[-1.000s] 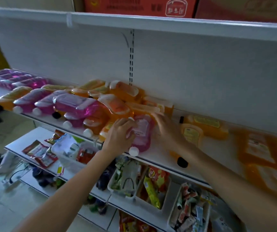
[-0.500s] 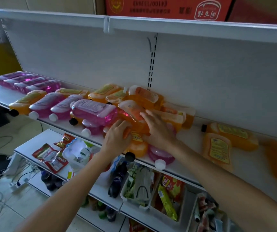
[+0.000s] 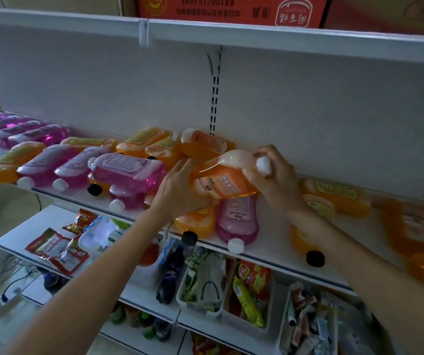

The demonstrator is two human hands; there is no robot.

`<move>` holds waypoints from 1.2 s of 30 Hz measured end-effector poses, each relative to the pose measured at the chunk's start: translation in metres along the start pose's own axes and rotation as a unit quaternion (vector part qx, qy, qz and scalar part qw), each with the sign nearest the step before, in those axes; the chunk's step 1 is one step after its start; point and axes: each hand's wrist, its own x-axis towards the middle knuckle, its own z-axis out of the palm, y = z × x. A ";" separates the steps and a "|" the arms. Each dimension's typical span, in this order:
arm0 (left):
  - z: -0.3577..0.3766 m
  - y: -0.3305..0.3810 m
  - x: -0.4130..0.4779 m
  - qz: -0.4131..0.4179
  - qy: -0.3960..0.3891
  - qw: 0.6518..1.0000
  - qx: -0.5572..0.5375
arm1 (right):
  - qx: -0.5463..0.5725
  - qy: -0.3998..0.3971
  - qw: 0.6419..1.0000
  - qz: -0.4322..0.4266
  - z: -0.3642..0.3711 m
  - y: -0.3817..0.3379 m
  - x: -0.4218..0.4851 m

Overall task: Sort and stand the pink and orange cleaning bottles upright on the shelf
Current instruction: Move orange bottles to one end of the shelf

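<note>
Half a second ago our hands lay flat on the pile. Now the orange bottle is up off it, with the left hand holding its base and the right hand gripping the white-capped neck. It hangs tilted over the shelf, not yet stood upright. Orange liquid fills it, with a pale air pocket near the neck. A pink bottle lies flat on the heap. Below, a bin holds snack packs.

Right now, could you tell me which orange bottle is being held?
The white-capped orange bottle, held between the left hand and right hand; others lie on the shelf.
</note>
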 end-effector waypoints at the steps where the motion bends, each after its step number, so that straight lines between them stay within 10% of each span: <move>1: 0.001 0.007 0.000 -0.003 -0.005 1.000 -0.011 | 0.029 0.018 0.999 0.027 -0.001 0.001 0.002; 6: 0.023 0.039 -0.008 -0.074 -0.006 0.993 -0.095 | 0.098 0.140 0.976 0.135 -0.005 0.008 0.005; 21: 0.119 0.146 -0.009 -0.090 -0.103 0.931 -0.338 | 0.007 0.024 0.987 0.160 -0.115 0.047 -0.059; 36: 0.215 0.284 0.000 -0.044 -0.162 0.944 -0.285 | 0.008 0.142 0.972 0.189 -0.252 0.100 -0.106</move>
